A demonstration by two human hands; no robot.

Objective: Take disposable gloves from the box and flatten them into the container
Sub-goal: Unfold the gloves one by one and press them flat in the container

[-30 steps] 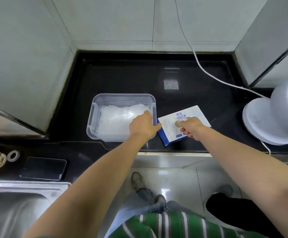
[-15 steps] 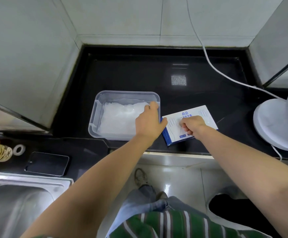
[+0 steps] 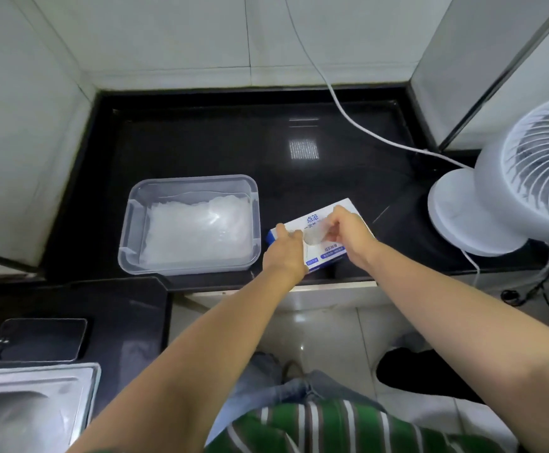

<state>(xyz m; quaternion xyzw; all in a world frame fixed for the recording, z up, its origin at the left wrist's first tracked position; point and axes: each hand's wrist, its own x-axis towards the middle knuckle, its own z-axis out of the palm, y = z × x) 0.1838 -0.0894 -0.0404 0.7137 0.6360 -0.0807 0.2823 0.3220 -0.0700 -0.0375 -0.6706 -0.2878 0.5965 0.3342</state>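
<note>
My right hand point(image 3: 348, 228) pinches a thin, see-through glove point(image 3: 314, 237) between thumb and fingertips, right at the opening in the top of the box point(image 3: 312, 220). The glove is only partly out, and its lower end is still in the opening. The box is white and blue and lies flat under both my hands, near the front edge of the black counter point(image 3: 234, 148). My left hand point(image 3: 286, 253) holds the box's left end, with the fingers bent over its corner and the thumb on the top face, close beside the glove.

Just left of my left hand sits the clear plastic container point(image 3: 194, 179), almost touching the box. A flat, whitish layer of gloves point(image 3: 194, 230) covers its floor.

Off to the right of my right hand, well apart from it, a white fan point(image 3: 512, 197) stands on the counter. Its white cable point(image 3: 348, 116) runs across the counter beyond my hands and up the tiled wall.

Far to the left of my left arm and nearer to me, a dark phone point(image 3: 42, 338) lies flat. The corner of a steel sink point(image 3: 21, 413) is just this side of it.
</note>
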